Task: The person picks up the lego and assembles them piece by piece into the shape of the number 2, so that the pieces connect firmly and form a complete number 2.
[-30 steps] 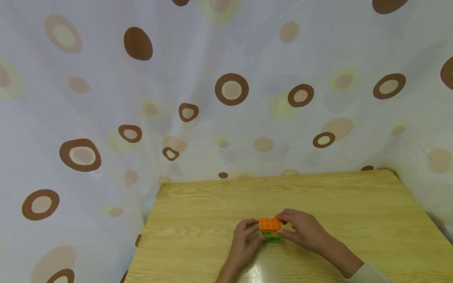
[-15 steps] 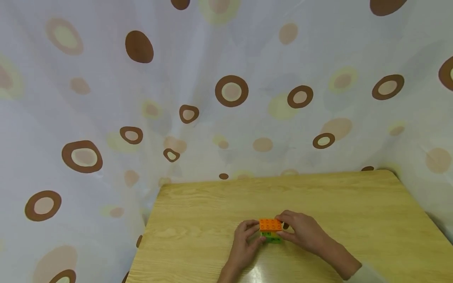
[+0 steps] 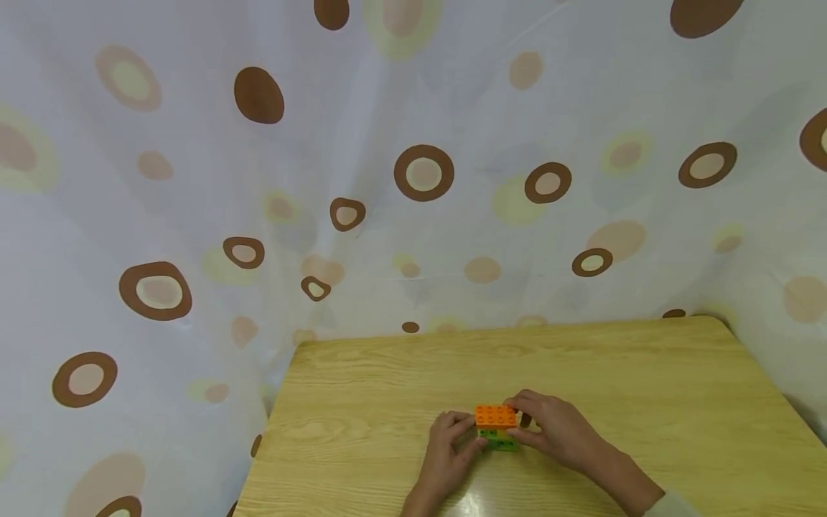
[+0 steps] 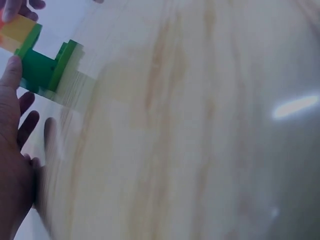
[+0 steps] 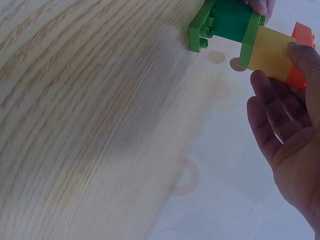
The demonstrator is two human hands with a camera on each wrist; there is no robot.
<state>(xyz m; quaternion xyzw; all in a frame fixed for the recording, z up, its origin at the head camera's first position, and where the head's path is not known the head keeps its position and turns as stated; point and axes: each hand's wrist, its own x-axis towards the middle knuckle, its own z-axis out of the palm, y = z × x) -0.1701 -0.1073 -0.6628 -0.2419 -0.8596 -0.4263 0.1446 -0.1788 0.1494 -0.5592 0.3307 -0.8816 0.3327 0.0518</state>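
A stack of toy building bricks stands on the table between my hands. Its orange brick (image 3: 496,417) is on top, over a yellow brick (image 5: 269,52). Below come a light green plate (image 5: 249,46), a dark green brick (image 5: 231,21) and another light green plate (image 5: 199,31) with studs, at the tabletop. My right hand (image 3: 568,433) pinches the upper part, thumb and fingers on the yellow and orange bricks. From the left, my left hand (image 3: 444,454) holds the lower part between thumb and fingers, with its thumb on the green pieces in the left wrist view.
The wood-grain table (image 3: 375,388) stretches behind and to both sides of the hands. A white curtain (image 3: 362,108) with brown and beige circles hangs along its back and sides. A bright reflection (image 4: 295,107) shows on the tabletop.
The head view has tilted slightly, so everything sits a little lower in it. Less of the yellow brick shows beneath the orange one. Both hands keep hold of the stack.
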